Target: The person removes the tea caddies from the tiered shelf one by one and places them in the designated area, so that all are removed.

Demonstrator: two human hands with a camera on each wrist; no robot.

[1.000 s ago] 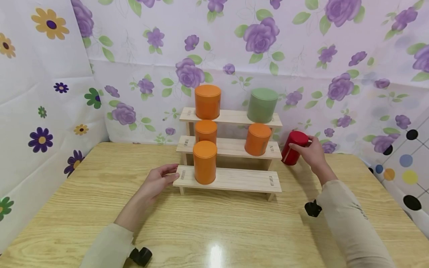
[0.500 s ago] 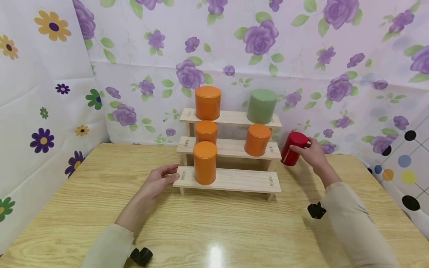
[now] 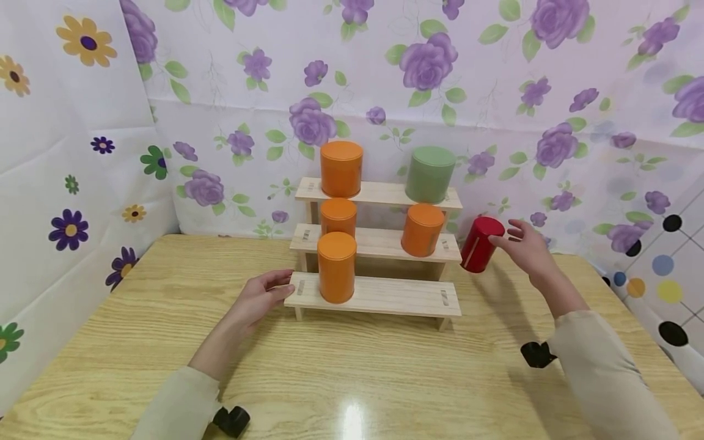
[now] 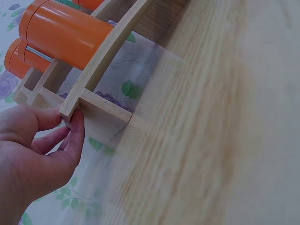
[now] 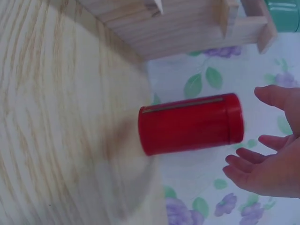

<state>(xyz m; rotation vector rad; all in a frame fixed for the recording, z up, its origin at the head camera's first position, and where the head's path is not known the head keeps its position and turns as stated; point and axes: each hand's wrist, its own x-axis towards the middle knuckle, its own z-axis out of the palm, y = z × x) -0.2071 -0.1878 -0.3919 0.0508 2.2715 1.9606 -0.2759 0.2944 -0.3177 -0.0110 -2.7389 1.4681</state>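
My left hand (image 3: pixel 263 299) pinches the left end of the lowest step of a three-step wooden shelf (image 3: pixel 401 294). In the left wrist view, the thumb lies against the board's end (image 4: pixel 70 101) and fingers curl beneath it. A red canister (image 3: pixel 480 252) stands on the table, right of the shelf. Just off its lid, my right hand (image 3: pixel 525 247) is spread with nothing in it. The right wrist view shows a gap between those fingers (image 5: pixel 241 164) and the red canister (image 5: pixel 190 125).
On the shelf stand several orange canisters: one (image 3: pixel 337 269) on the bottom step, two (image 3: pixel 338 215) on the middle, one (image 3: pixel 341 171) on top beside a green canister (image 3: pixel 431 176). Flowered cloth (image 3: pixel 220 79) hangs behind the wooden table (image 3: pixel 308 379).
My right hand has let go of the red canister and drawn back slightly to the right. The canister stays where it stood. My left hand keeps its place on the shelf.
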